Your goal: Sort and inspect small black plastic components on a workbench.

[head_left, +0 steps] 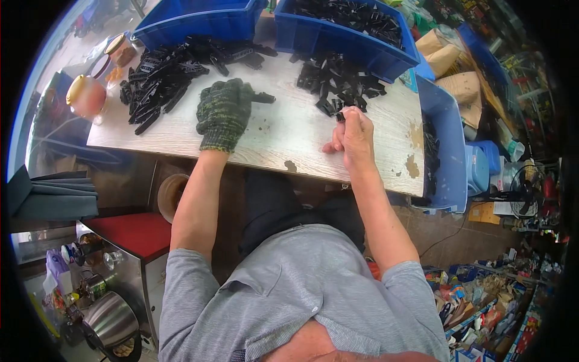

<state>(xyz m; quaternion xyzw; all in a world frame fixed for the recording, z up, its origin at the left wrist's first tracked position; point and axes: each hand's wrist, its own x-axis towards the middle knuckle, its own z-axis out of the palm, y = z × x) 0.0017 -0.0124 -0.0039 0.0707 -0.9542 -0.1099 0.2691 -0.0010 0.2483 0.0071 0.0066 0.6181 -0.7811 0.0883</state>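
Clenched round a black strip (264,98), my left hand (224,114) is just above centre of the frame, left of the middle, in a dark green glove (220,128). Strip's free end sticks out past the glove, pointing right; long axis runs near level across the frame. How far it goes into the fist I can't tell.

Right hand (356,137), bare, right of centre, pinches a small black bit (341,117) at its fingertips, at the lower edge of the right pile (335,75). Bit's mostly covered by the fingers, so its axis I can't call.

Pose: both forearms come up from the lower part of the frame and lean inward; left knuckles face up, right fingers curled with the thumb on top. Both hands are over the pale table (283,136).

Left pile (163,75), upper left, has long black pieces lying mostly on a slant, some with pale marks, too small for me to read. Blue bins (199,27) (350,45) line the top edge; right one holds more black pieces.
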